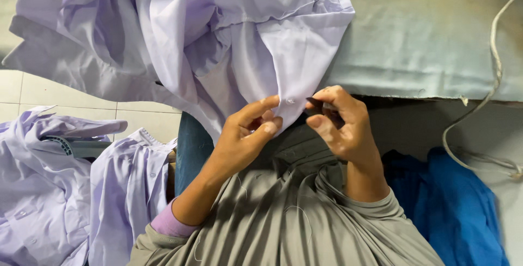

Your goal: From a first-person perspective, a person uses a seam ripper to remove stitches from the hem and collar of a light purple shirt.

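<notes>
Grey-sleeved arms rise to a lilac shirt (229, 43) hanging off the desk (430, 43): left hand (245, 135) pinches its hem by a button, right hand (340, 124) fingers close on a small dark tool. More shirts (65, 190) heaped at left suggest work remains.

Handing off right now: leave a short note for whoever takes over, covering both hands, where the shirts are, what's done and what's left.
Left hand: pinching the lower edge of the lilac shirt, thumb and fingers closed on the fabric beside a small button.
Right hand: closed on a small dark tool, its tip at that edge; what kind of tool cannot be told.
The shirt lies spread over the pale green table, its edge hanging over the lap.
Pile of lilac shirts on the left, blue cloth on the right.
Done or left: cannot be told from this view.
</notes>
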